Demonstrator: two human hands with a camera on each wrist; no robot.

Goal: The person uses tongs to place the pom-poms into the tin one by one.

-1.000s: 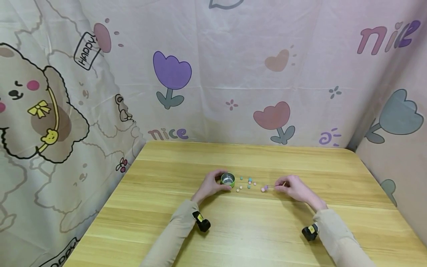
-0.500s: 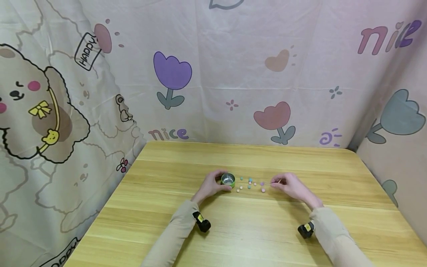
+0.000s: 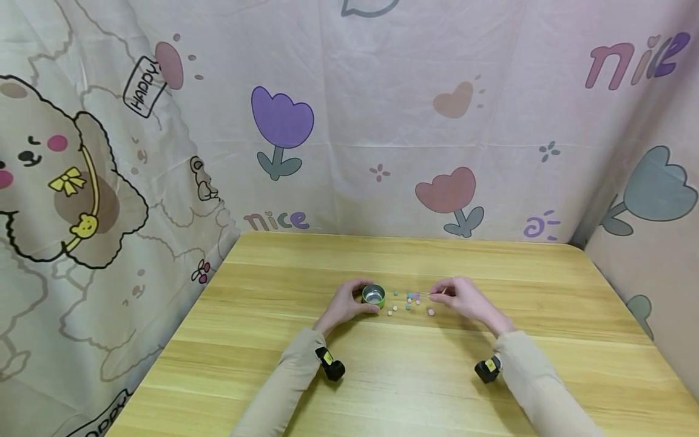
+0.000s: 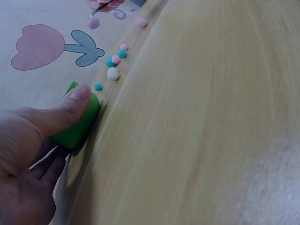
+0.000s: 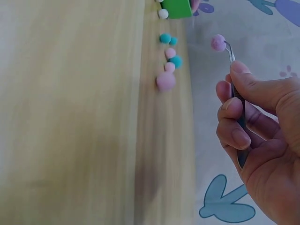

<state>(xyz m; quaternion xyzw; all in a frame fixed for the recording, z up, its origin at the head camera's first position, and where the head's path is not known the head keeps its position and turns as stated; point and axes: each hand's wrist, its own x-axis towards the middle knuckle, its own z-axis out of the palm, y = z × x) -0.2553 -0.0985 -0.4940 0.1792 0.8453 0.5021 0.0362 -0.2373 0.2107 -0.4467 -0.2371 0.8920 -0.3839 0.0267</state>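
Note:
My left hand [image 3: 345,302] is curled round a small round tin [image 3: 374,296], green outside and silvery inside, standing open-topped on the table. In the left wrist view its thumb lies along the tin's green side [image 4: 82,124]. A pair of bent-tip metal tweezers [image 5: 232,54] is pinched by my right hand [image 3: 464,298]. The tips hold a purple pom-pom [image 5: 218,42] above the table, to the right of the tin. Between the hands lie several small pom-poms: a larger pink pom-pom [image 5: 165,81], a teal pom-pom [image 4: 98,86], a white pom-pom [image 4: 113,73] and others.
The wooden table [image 3: 382,388] reaches back to a printed cloth [image 3: 360,121] hanging behind it. More of the cloth hangs on both sides. A black wrist camera [image 3: 330,364] is strapped to the left sleeve, another black camera [image 3: 488,369] to the right.
My right hand has moved left and a little away from me, carrying the purple pom-pom in the tweezers off from beside the larger pink one. The left hand and tin stay put.

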